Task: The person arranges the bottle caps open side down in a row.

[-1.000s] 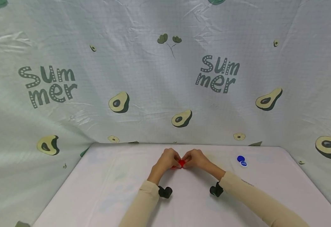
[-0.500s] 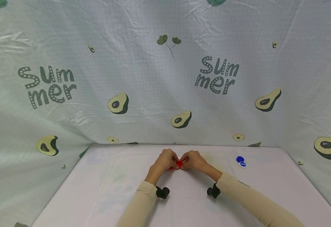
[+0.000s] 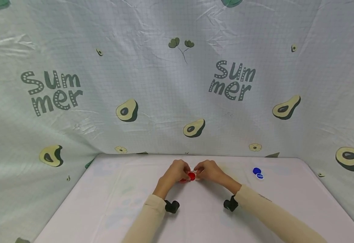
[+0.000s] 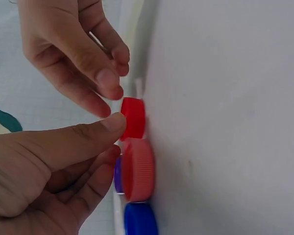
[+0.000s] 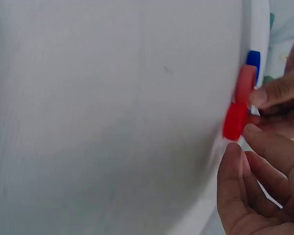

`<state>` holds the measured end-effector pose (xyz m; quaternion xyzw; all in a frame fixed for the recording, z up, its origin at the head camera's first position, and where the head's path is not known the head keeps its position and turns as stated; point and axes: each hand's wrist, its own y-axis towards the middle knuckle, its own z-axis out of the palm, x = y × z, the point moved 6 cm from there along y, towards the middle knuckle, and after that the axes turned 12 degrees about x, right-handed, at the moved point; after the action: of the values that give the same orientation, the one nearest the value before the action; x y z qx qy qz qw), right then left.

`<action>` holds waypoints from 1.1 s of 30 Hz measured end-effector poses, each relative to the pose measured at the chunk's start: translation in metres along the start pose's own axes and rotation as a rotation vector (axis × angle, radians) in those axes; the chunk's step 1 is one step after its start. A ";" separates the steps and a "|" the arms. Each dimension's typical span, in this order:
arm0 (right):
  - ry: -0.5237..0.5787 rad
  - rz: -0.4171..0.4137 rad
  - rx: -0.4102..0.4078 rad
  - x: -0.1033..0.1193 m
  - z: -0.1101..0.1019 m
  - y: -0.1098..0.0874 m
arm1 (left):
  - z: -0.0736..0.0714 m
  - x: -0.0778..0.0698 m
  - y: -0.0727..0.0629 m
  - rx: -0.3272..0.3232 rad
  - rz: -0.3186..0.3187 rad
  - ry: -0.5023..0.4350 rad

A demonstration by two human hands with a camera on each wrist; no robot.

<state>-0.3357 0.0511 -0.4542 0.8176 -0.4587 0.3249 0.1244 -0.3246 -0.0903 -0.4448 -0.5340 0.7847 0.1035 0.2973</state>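
Note:
A bright red bottle cap [image 3: 191, 176] lies on the table between both hands. My left hand [image 3: 176, 171] holds it lightly at its left edge between thumb and fingertips. My right hand [image 3: 208, 171] hovers just right of the cap, its loosely bent fingers apart from it, as the left wrist view shows. Beside the bright cap sits a paler red ribbed cap [image 4: 138, 170], mostly covered by my left hand in the head view. A blue cap [image 4: 140, 219] follows in the row, and part of a blue-purple cap [image 4: 118, 175] shows behind the paler one.
Two more round pieces, a dark blue cap [image 3: 257, 171] and a blue one with a white rim [image 3: 260, 176], lie at the right rear of the white table [image 3: 128, 202]. A printed curtain [image 3: 152, 84] hangs behind the table's far edge.
My right hand has let go of the bright red cap and drawn slightly to the right. Left hand and cap shifted a little left earlier, then stayed there.

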 end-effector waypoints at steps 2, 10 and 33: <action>0.013 0.009 0.003 -0.003 -0.008 -0.006 | -0.003 -0.002 -0.003 -0.007 0.002 -0.018; -0.010 0.003 -0.078 -0.037 -0.052 -0.050 | -0.003 -0.024 -0.005 -0.006 0.115 -0.046; -0.151 0.157 -0.202 -0.143 -0.123 -0.150 | 0.066 -0.102 0.052 0.101 0.265 -0.178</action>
<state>-0.3154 0.2906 -0.4394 0.7847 -0.5596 0.2236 0.1454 -0.3216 0.0419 -0.4468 -0.3988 0.8230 0.1492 0.3760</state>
